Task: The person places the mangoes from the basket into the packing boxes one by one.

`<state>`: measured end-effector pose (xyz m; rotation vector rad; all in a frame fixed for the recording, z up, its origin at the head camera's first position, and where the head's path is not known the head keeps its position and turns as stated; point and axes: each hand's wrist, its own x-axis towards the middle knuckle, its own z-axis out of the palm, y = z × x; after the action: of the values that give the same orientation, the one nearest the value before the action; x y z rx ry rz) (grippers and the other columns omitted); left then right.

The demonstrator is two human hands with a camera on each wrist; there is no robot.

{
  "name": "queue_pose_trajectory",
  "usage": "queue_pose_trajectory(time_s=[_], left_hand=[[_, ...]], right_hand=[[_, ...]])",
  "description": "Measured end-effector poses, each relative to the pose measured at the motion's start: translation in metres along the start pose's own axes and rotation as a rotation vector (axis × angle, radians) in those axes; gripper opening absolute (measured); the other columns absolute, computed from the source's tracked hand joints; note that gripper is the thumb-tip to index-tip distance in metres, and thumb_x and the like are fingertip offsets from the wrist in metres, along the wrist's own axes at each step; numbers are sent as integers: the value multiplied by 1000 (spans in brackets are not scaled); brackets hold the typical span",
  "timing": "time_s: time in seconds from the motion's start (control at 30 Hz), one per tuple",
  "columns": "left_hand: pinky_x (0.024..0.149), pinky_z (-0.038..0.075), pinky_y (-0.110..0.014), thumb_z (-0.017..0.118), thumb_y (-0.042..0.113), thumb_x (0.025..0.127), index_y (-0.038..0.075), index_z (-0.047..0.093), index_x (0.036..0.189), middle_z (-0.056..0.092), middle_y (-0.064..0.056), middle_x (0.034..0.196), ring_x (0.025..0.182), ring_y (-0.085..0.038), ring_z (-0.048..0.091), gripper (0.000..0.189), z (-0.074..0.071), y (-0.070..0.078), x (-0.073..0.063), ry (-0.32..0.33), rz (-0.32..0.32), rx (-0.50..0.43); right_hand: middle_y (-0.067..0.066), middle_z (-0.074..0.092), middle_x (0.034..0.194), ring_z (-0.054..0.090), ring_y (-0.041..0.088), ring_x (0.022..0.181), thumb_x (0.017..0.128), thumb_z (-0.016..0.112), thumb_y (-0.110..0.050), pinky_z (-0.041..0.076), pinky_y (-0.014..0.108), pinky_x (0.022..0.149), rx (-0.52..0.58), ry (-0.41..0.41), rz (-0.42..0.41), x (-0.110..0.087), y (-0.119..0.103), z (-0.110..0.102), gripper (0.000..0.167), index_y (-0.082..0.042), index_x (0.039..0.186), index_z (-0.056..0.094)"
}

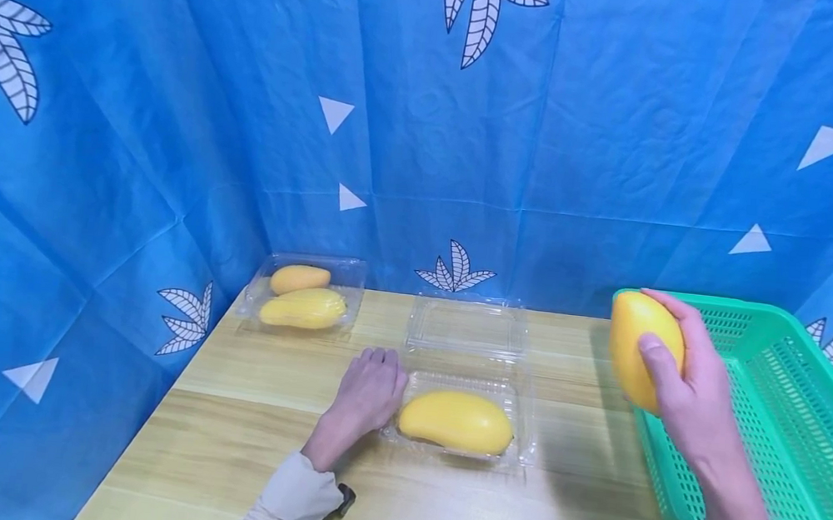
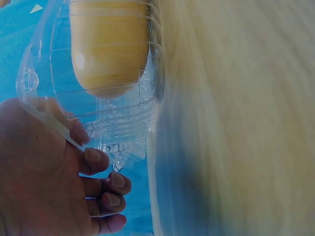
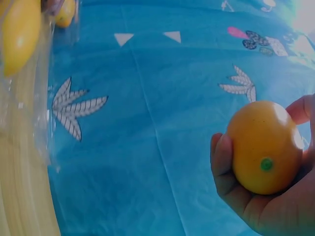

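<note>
Raised over the near side of the green basket, my right hand (image 1: 697, 396) grips a yellow mango (image 1: 645, 349). Its fingers wrap around the fruit, and a small green spot shows on the mango's end (image 3: 266, 164) in the right wrist view. My left hand (image 1: 368, 389) is at the left edge of an open clear plastic clamshell box (image 1: 522, 450). In the left wrist view its thumb and curled forefinger pinch the box's rim (image 2: 51, 120). One yellow mango (image 1: 457, 421) lies in the box's near half, while the lid (image 1: 468, 325) is folded back flat behind it.
A clear plastic box (image 1: 358, 275) holding two yellow mangoes (image 1: 304, 308) stands at the table's back left. The green slotted basket (image 1: 773, 315) takes up the right side. Blue patterned cloth (image 1: 442, 154) hangs behind the wooden table (image 1: 219, 433).
</note>
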<state>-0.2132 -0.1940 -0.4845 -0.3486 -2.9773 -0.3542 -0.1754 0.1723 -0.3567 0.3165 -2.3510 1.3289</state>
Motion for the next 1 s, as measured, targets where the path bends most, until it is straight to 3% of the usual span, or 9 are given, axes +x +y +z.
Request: queue_pose_trajectory(time_s=[0.27,0.6,0.8,1.0], left_hand=[[74,43,-42,41,19,106,8,46,82,45,-8,79,76,-26,44,26,0,1,0,2,7,-10],[73,41,-40,40,19,106,8,45,83,43,-6,79,76,-25,42,26,-1,1,0,-12,0,-14],[72,41,-39,40,20,106,8,46,84,43,-6,79,76,-25,42,26,-1,2,0,-13,3,-6],[71,41,-38,41,20,106,9,47,84,44,-6,78,75,-24,42,25,-1,2,-1,-8,1,-13]], right_hand=[[8,54,115,56,19,80,104,56,-17,51,29,57,60,-47,-12,4,-8,28,50,-19,153,46],[12,54,119,56,25,87,105,57,-20,53,31,62,124,-93,30,9,-7,45,52,-19,154,41],[17,49,130,51,31,98,103,55,-11,53,36,67,188,-204,-22,16,-4,55,61,-23,159,34],[16,48,134,59,36,105,98,68,-17,58,40,72,214,-324,14,23,4,68,75,-29,160,29]])
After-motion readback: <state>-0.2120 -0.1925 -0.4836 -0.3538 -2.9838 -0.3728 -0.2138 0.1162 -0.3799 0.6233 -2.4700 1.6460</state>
